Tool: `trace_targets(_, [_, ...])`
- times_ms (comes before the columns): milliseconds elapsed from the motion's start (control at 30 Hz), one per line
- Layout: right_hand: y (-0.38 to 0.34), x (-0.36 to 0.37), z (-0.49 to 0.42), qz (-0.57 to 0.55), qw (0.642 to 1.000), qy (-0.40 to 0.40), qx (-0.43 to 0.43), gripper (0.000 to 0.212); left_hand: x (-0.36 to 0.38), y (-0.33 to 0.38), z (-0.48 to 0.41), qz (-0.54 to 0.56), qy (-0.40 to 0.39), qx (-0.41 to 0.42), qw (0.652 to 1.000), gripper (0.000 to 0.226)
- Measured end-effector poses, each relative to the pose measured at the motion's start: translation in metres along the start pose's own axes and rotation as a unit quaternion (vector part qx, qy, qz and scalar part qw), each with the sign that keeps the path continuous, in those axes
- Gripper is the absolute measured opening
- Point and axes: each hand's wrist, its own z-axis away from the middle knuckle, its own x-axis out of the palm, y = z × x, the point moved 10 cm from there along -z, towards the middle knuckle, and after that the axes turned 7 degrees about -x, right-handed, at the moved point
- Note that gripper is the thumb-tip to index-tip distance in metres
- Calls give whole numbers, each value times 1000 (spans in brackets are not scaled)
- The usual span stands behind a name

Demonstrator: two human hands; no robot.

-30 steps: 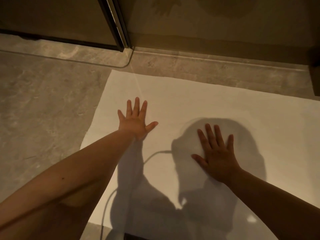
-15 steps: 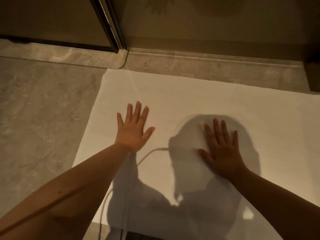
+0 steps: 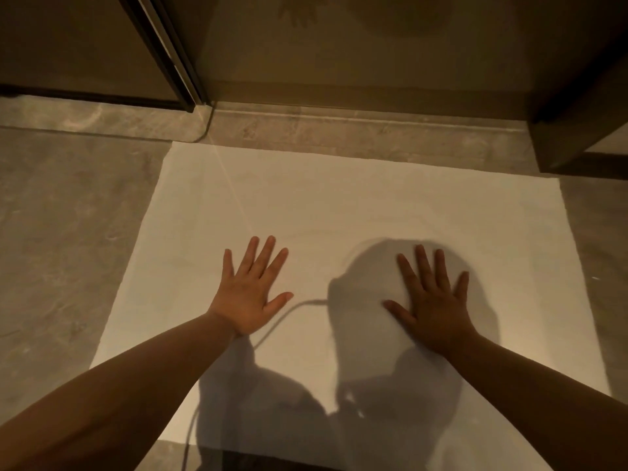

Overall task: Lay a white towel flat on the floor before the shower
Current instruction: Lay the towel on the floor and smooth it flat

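Observation:
A white towel [image 3: 339, 205] lies spread flat on the grey stone floor, its far edge along the raised shower threshold [image 3: 339, 129]. My left hand [image 3: 249, 294] rests palm down on the towel's middle left, fingers spread. My right hand [image 3: 431, 300] presses palm down on the towel to the right, fingers apart, inside the shadow of my head. Neither hand holds anything. All of the towel's edges show except parts of the near edge under my arms and shadow.
A dark-framed glass shower door [image 3: 170, 52] stands at the back left, with glass panelling behind the threshold. A dark wall or cabinet corner [image 3: 584, 137] juts in at the right. Grey floor [image 3: 68, 232] surrounds the towel on the left and right.
Both hands have slid back toward me over the towel, staying flat and spread. My view has pulled back, so the towel's right edge now shows.

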Motion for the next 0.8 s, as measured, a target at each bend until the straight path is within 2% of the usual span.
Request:
trace_targets(433, [8,-5,-4,17,999,-22,-19,82,-4,10,1,15,8,-7,1000,74])
trace_targets(633, [10,-6,0,2,1000,-3,-10,83,-7,40,3,-13,19,51,998,77])
trace_targets(800, [17,3,7,-6,1000,-8,22,84,-2,59,3,-34,7,60,998,78])
